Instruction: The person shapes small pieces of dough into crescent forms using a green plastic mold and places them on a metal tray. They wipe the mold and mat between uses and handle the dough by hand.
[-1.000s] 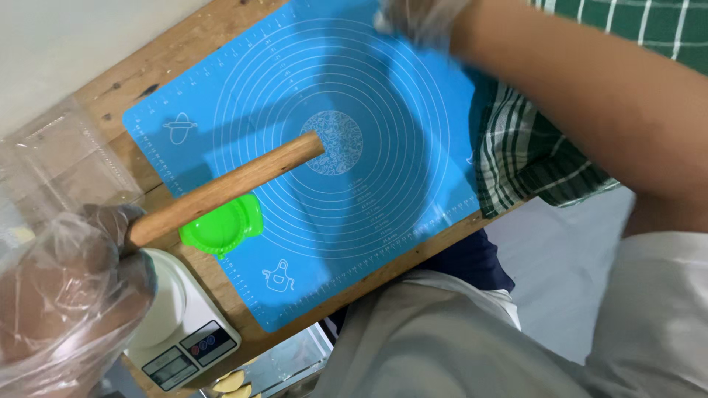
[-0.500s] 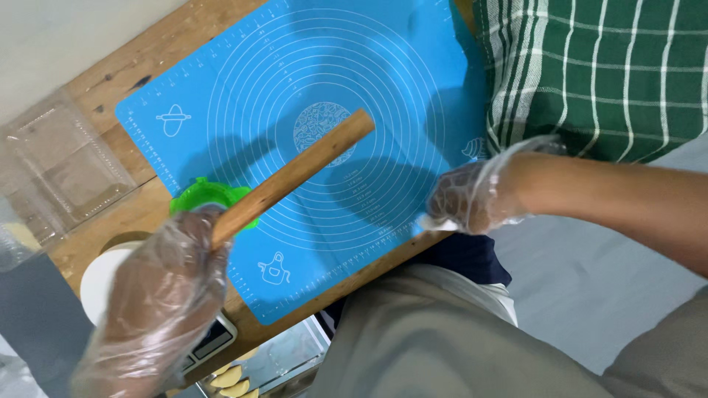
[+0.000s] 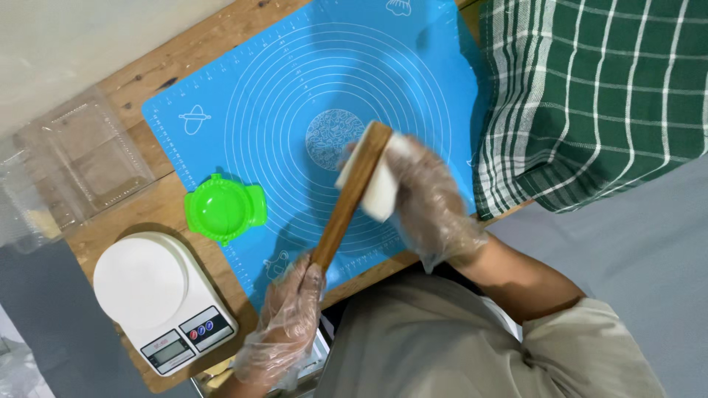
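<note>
left hand point(image 3: 291, 309) grips rolling pin point(image 3: 352, 195), pointing diagonally up-right; right hand point(image 3: 428, 199) clasps white dough point(image 3: 383, 193).

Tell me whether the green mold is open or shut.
Shut, it seems: the green mold shows one round face beside the scale, not two spread halves.

The blue baking mat point(image 3: 310, 110) runs out past the top edge, and its far-right part is hidden under the green checked cloth point(image 3: 590, 96), which is itself cut off at the top and right. Over the mat, the near end of the wooden rolling pin point(image 3: 350, 199) is buried in the gloved left hand point(image 3: 284, 328), and the white piece point(image 3: 372, 184) pressed to the pin by the right hand point(image 3: 431, 199) is blurred and half covered, so its kind cannot be told. Left of the mat, the clear plastic container point(image 3: 81, 162) is hazy, and the kitchen scale point(image 3: 158, 298) below it has markings too small to make out.
</note>
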